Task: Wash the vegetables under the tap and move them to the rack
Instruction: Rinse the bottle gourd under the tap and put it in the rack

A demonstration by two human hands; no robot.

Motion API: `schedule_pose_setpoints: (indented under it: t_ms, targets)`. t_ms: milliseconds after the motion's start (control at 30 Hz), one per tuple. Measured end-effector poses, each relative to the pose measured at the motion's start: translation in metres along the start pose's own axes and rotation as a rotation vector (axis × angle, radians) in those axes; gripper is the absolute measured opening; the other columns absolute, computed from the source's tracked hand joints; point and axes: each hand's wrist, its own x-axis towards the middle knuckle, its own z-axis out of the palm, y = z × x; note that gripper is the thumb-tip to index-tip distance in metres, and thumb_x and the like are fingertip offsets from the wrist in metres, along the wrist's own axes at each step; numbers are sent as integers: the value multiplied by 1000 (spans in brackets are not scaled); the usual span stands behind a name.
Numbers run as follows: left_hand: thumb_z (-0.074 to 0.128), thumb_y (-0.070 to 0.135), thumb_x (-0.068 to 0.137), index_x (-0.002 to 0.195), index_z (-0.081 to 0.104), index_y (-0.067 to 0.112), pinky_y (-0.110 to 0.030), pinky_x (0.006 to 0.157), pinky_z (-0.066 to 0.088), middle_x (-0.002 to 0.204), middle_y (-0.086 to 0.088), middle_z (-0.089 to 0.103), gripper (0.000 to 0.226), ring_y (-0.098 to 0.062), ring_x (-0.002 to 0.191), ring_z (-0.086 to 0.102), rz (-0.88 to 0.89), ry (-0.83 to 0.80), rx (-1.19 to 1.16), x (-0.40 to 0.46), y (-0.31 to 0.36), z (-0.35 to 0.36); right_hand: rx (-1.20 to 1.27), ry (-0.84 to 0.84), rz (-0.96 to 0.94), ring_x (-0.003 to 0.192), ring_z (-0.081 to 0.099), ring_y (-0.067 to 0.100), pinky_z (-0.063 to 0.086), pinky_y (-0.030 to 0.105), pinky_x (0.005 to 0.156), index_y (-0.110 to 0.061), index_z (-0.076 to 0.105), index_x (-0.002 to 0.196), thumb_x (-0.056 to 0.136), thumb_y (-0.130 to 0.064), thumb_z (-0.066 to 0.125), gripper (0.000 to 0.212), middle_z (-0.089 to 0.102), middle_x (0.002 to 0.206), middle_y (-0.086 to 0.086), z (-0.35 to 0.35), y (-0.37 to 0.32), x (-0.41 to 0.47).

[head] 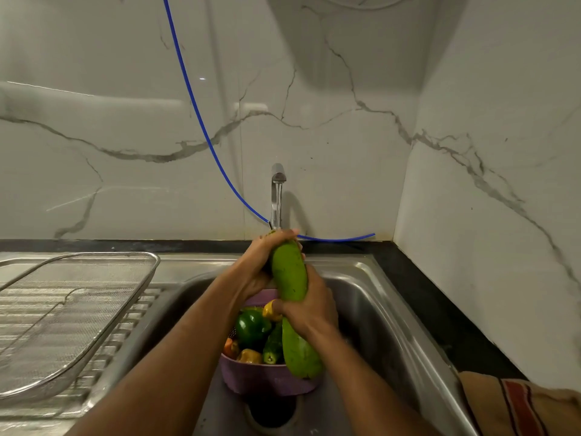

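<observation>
A long pale green gourd (289,272) is held nearly upright over the steel sink (377,303), its top end under water running from the chrome tap (278,184). My left hand (267,253) grips the gourd's top end. My right hand (309,309) grips its middle. Below them a purple colander (267,379) stands in the sink and holds a green bell pepper (251,325), a cucumber (273,346), a yellow pepper (250,356) and something orange (229,346). The wire mesh rack (69,309) sits on the drainboard at the left with nothing in it.
A blue hose (195,108) curves down the marble wall to the tap's base. A black counter strip (434,303) runs along the sink's right side. A brown cloth with red stripes (518,407) lies at the lower right. The drain (270,413) opens below the colander.
</observation>
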Motion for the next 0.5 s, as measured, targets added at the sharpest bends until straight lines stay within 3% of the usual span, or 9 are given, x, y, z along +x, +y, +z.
schedule_pose_setpoints:
  t_ms: [67,133,300,400,500]
  targets:
    - [87,34,73,108,71,6,-41,84,59,100,-17,73,47,-25,85,70,16,31,-83,1,-11,6,99,20,62,86,69,16,61,43,80,-39,56,118,54,-36,84,70,69,100,-9,3,-3,4]
    - [91,29,72,112,69,9,-39,79,62,110,-20,73,50,-25,88,71,81,141,29,5,-25,9,176,10,136,89,69,18,61,44,84,-36,54,117,54,-30,87,71,69,105,-4,6,-4,10]
    - [85,23,81,129,44,35,-36,74,61,113,-7,61,64,-25,97,67,262,341,272,7,-44,-1,-17,-102,88,101,67,23,58,43,88,-28,45,130,64,-38,88,79,66,116,0,5,-4,9]
    - [79,40,87,121,46,37,-32,75,57,104,6,60,48,-14,92,64,418,448,451,6,-44,-3,-101,-128,39,109,66,24,56,41,90,-25,39,138,72,-41,86,83,65,123,2,3,-7,10]
    - [73,55,86,109,51,34,-28,72,52,96,9,61,38,-8,86,62,474,545,639,9,-44,-7,-151,-144,-15,110,66,23,55,37,88,-24,34,143,73,-43,85,88,65,125,1,1,-9,8]
